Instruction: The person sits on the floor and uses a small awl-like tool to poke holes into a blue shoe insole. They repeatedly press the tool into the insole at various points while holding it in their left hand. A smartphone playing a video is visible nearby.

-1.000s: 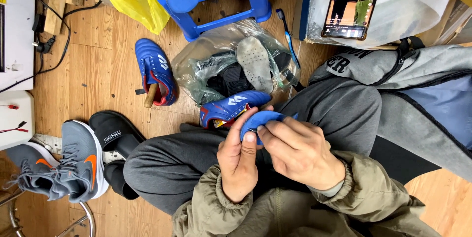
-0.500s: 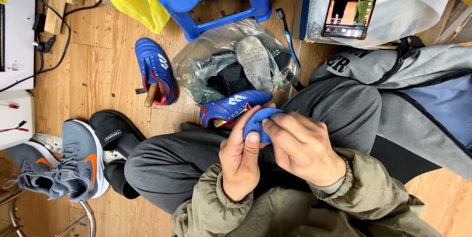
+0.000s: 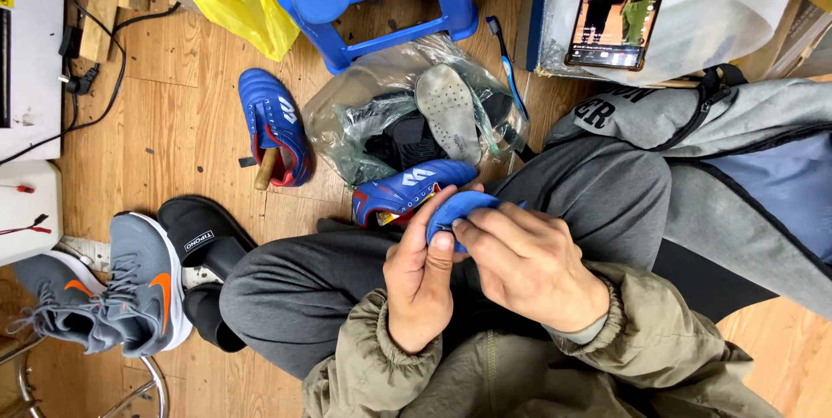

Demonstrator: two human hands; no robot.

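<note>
From the head camera I look straight down at my lap. My left hand (image 3: 422, 284) and my right hand (image 3: 529, 266) are close together, both pinched on a small curved blue piece (image 3: 459, 208), probably a shoe part; I cannot tell exactly what it is. The left thumb presses its near edge while the right fingers fold over its top, so the piece is braced from two sides and held up over my grey trousers (image 3: 347, 275), where I can see it well.

Just beyond the piece, touching my knee, lies a blue football shoe (image 3: 407, 188) on its side, near enough to reach without leaning. Its mate, a second blue shoe (image 3: 276, 128), sits further left on the wooden floor (image 3: 173, 115) with a wooden handle stuck in its opening, seemingly parked out of the way.

Behind the near shoe a clear plastic bag (image 3: 373, 102) holds dark items and a grey insole (image 3: 451, 115), keeping loose parts gathered. A blue plastic stool (image 3: 373, 2) stands above it. At my left are grey trainers (image 3: 130, 297) and a black slipper (image 3: 204, 236). A phone (image 3: 617, 6) leans upright at the upper right, angled toward me.
</note>
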